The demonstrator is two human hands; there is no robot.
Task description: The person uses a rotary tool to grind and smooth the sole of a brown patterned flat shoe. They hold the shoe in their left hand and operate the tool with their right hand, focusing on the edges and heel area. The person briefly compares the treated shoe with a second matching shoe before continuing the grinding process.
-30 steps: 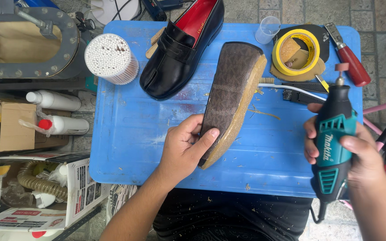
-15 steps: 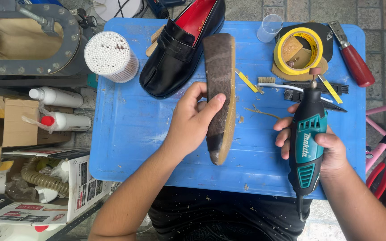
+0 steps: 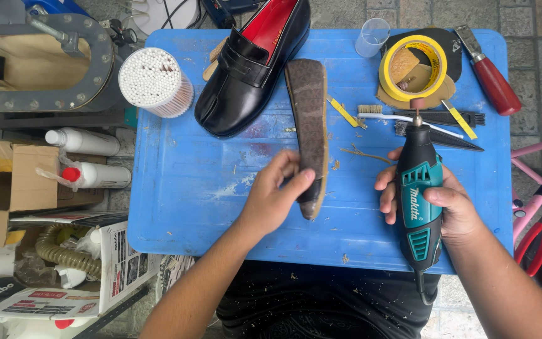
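My left hand (image 3: 275,194) grips the near end of a brown shoe sole (image 3: 309,119), which stands on its edge over the blue table (image 3: 183,182) and points away from me. My right hand (image 3: 443,204) holds a teal and black rotary tool (image 3: 418,188), its small grinding tip (image 3: 416,104) pointing away, to the right of the sole and apart from it. A black loafer with a red lining (image 3: 250,69) lies just left of the sole's far end.
A tub of cotton swabs (image 3: 156,81), a yellow tape roll (image 3: 413,69), a clear cup (image 3: 371,36), a red-handled knife (image 3: 489,78) and brushes (image 3: 409,119) lie along the back. White bottles (image 3: 83,141) and boxes sit on the left; red pliers (image 3: 534,242) on the right.
My left hand has turned the sole from lying flat and slanted to standing on its edge, straight away from me. My right hand has brought the rotary tool leftward, nearer the sole.
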